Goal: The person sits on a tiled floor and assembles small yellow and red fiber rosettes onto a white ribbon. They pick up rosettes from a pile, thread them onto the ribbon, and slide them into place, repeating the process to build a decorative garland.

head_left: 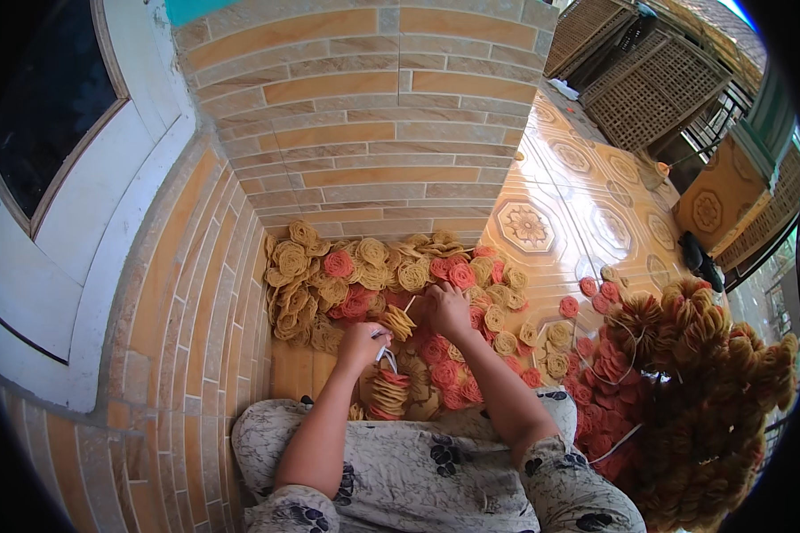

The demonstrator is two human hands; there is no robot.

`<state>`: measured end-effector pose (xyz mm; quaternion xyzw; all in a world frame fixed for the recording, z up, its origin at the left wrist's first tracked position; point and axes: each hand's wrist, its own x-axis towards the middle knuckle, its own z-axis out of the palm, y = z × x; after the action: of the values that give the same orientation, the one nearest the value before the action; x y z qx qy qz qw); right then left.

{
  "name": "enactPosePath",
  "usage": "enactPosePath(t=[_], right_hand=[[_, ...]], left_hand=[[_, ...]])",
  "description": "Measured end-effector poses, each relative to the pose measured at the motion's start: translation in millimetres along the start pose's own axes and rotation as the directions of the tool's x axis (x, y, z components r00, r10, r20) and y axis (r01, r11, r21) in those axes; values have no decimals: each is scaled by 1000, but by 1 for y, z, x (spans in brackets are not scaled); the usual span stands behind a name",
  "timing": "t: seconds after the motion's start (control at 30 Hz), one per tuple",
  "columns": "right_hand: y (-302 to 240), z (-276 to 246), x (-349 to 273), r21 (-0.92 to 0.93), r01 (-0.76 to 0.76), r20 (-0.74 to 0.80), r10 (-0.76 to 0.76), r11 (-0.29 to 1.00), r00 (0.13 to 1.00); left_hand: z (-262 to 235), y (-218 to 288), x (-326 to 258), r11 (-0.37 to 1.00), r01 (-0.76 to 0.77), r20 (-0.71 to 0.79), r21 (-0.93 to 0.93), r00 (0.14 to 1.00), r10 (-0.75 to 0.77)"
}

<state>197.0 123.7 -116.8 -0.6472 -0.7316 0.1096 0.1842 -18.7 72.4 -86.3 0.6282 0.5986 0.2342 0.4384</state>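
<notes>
A patterned lap [422,466] sits below the left hand [359,344], clamped on white cord [386,354] best kept steady, and the right hand [448,311], grip unclear.

Two hands [451,311]; dozens of tan rosettes [292,258]; dozens of coral rosettes [461,275]

Discs [461,275] tan-yellow and coral; clothing [427,497] pale, dark-flowered; floor tiles [569,191] orange, flower-patterned.
</notes>
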Motion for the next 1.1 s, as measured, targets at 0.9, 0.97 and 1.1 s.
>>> enactPosePath(t=[0.9,0.97,1.1], right_hand=[[-14,-24,28,800,-238,221,99,551,970],[-18,-28,25,810,-256,247,88,527,965],[-20,-34,22,783,-114,132,16,612,991]], left_hand=[[2,-5,9,984,-76,-103,-159,993,60],[2,-3,8,988,-56,-94,-145,995,43],[1,1,4,978,-43,-86,-206,996,26]])
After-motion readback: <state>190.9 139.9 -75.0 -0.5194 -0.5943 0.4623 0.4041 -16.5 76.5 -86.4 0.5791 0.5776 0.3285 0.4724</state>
